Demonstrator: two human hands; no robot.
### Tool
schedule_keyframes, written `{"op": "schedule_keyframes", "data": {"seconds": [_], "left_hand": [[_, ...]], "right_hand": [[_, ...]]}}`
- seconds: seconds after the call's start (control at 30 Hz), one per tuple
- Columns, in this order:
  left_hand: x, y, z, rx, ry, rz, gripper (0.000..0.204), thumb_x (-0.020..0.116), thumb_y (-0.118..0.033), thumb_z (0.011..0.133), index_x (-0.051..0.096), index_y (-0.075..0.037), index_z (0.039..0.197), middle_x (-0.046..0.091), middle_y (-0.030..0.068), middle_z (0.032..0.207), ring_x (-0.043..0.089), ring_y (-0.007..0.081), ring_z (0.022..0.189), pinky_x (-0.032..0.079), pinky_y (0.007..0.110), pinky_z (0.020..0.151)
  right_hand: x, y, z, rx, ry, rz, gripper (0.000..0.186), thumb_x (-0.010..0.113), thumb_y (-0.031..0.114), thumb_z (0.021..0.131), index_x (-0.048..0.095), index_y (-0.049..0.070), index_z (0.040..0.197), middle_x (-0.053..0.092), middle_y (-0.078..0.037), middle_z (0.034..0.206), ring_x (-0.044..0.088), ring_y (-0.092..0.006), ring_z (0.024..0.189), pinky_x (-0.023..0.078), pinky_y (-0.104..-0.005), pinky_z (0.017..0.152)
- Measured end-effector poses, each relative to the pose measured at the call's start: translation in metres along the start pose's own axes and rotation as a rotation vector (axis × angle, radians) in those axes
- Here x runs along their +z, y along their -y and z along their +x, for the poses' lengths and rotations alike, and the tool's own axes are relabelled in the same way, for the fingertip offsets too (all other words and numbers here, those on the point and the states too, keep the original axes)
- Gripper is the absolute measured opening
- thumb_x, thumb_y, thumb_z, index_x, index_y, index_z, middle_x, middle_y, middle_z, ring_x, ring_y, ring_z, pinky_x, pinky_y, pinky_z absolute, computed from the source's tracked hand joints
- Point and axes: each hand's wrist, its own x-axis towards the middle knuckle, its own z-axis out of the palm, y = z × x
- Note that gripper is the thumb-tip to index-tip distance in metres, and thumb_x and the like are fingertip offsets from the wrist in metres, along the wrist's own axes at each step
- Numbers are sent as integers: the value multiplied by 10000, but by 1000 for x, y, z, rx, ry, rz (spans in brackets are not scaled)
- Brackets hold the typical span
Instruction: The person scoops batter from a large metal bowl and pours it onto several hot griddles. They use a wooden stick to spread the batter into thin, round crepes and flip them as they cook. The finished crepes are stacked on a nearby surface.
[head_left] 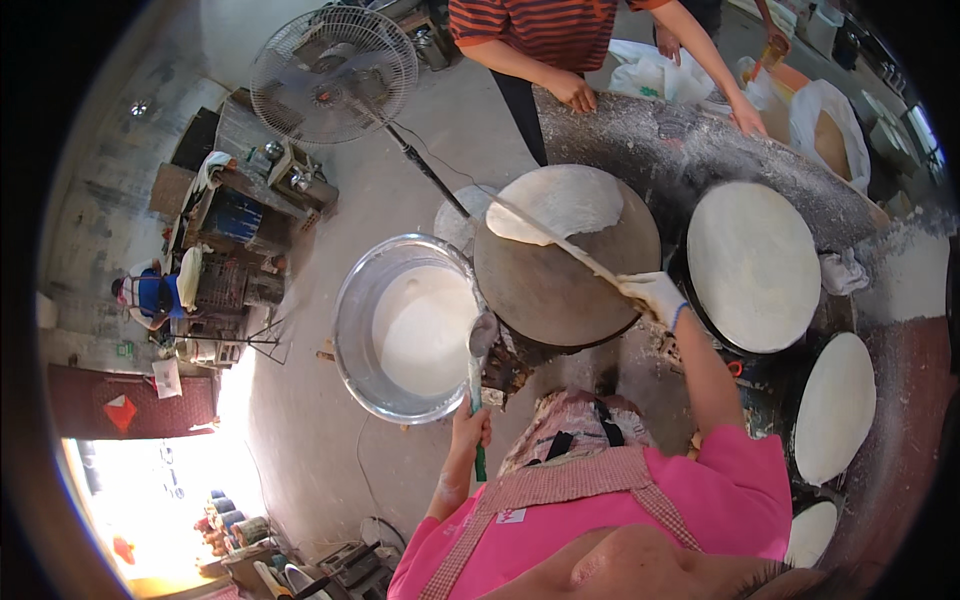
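Note:
My left hand [468, 430] is closed around a ladle [482, 335] with a green-ended handle; the ladle's bowl is at the right rim of a large metal pot [352, 368]. White batter [425, 325] lies in the pot. In a white glove, my right hand [653, 296] grips a long thin wooden stick [560, 243]. The stick reaches left across a round dark griddle [560, 295]. A pale layer of batter [565, 197] covers the griddle's far part, and the stick crosses its near edge. Whether the stick's far end touches the batter I cannot tell.
More round griddles bearing pale sheets [755, 265] stand to the right. A standing fan [333, 75] is beyond the pot. Across the curved, flour-dusted counter [640, 125], a person in a striped shirt [540, 35] rests both hands near its edge. Plastic bags [660, 70] sit behind.

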Motion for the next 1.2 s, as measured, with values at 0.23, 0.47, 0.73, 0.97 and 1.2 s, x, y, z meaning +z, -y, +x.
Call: {"op": "schedule_keyframes", "data": {"seconds": [0.23, 0.47, 0.73, 0.97, 1.2], "left_hand": [[3, 3, 2, -54, -18, -67, 395, 484, -24, 805, 372, -158, 1160, 385, 9, 550, 342, 93, 353, 272, 239, 300], [11, 2, -6, -77, -51, -103, 312, 481, -34, 812, 395, -147, 1090, 390, 14, 557, 348, 101, 358, 271, 237, 305], [15, 0, -6, -68, -19, -130, 446, 481, -7, 792, 367, -192, 1181, 384, 14, 565, 347, 93, 366, 263, 226, 306], [10, 5, -10, -145, -13, -185, 371, 469, -9, 798, 366, -210, 1093, 350, 2, 561, 322, 82, 378, 236, 219, 311], [-6, 16, -34, -184, -20, -316, 261, 464, -12, 814, 354, -192, 967, 312, -11, 559, 282, 63, 384, 205, 205, 318]], "right_hand": [[-18, 11, 33, 16, 64, -83, 313, 658, 187, 746, 633, 27, 1013, 558, -30, 608, 443, -90, 422, 315, -231, 350], [-45, 32, 48, -49, -73, 7, 290, 649, 155, 745, 637, 38, 1010, 539, -21, 567, 449, -85, 412, 312, -215, 321], [-48, 28, 39, 49, 255, -274, 325, 662, 150, 721, 633, 30, 1022, 506, -38, 503, 382, -88, 342, 256, -234, 315], [-36, 51, 75, 76, 251, -351, 315, 671, 150, 722, 637, 29, 1010, 516, -19, 523, 396, -87, 366, 292, -236, 337], [-66, 44, 80, -45, 259, -318, 280, 645, 81, 686, 650, 3, 955, 507, -47, 484, 405, -96, 343, 271, -235, 311]]}}
